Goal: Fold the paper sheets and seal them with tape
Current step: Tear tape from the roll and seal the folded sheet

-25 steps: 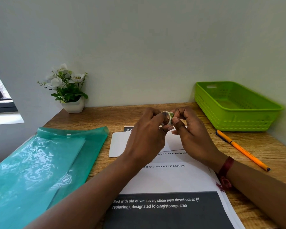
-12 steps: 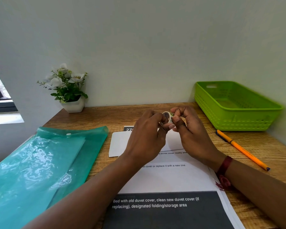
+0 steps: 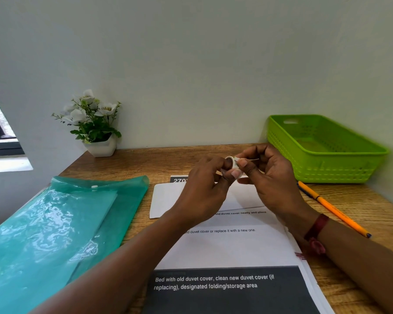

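I am holding a small tape roll (image 3: pixel 231 165) above the desk (image 3: pixel 145 164) with both hands raised over the paper sheets (image 3: pixel 232 243). My left hand (image 3: pixel 202 196) is pinching the roll's ring between thumb and fingers, while my right hand (image 3: pixel 272 184) is closing its thumb and forefinger on what appears to be the free end of the tape — the strip is thin and pale, so I cannot confirm how much of it is lifted. The printed sheets are lying flat and unfolded directly beneath my forearms, partly overlapping a white folded sheet (image 3: pixel 166 200) farther back. A teal plastic folder (image 3: pixel 55 223) is lying to my left, an orange pen (image 3: pixel 334 210) to my right, and a green basket (image 3: pixel 327 150) is standing in the right rear corner. Risks from this point: pulling too quickly could tear the strip short or let it curl back and stick to itself or to my fingertips, since the roll is small and my grip area is limited. A loose hold with the left hand could let the roll slip down onto the sheets — and any exposed adhesive touching the paper early would mark or tear it.
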A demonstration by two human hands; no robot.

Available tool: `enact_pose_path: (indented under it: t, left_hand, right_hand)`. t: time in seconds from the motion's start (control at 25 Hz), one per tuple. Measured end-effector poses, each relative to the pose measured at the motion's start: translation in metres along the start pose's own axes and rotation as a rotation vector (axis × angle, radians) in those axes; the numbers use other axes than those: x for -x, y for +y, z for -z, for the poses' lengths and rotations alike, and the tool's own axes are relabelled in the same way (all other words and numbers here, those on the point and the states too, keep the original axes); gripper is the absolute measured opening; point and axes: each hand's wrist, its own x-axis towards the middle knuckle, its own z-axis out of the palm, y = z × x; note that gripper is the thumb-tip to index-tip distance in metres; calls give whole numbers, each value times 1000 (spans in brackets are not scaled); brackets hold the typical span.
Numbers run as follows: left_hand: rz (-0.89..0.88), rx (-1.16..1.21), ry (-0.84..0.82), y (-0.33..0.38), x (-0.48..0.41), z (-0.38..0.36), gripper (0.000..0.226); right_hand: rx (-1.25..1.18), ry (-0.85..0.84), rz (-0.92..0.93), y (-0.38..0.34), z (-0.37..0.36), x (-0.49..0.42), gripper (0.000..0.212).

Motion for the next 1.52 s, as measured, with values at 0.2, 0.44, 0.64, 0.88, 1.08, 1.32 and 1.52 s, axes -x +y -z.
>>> enact_pose_path:
  t: [0.2,0.44,0.64,0.88,1.08,1.32,1.52]
  left_hand:
    - [-10,-125,39,-3,-1,5,20]
    - [-29,-116,-49,-2,-2,8,7]
    - [28,-66,-15,0,-2,4,15]
    - [85,-63,-32,10,-2,7,13]
    - [64,-85,-9,13,-2,9,16]
    - [68,-128,14,4,-6,9,17]
    - [87,-122,9,0,-7,10,17]
  right_hand:
    - [-65,-14,-30,-2,2,0,9]
    - [28,72,-40,-2,2,1,14]
    - [143,143,0,-2,-3,4,15]
    - [236,182,64,0,-3,5,15]
    - [267,176,125,1,-3,6,17]
    - [307,158,180,0,-3,7,14]
    - [310,146,203,-2,-5,8,19]
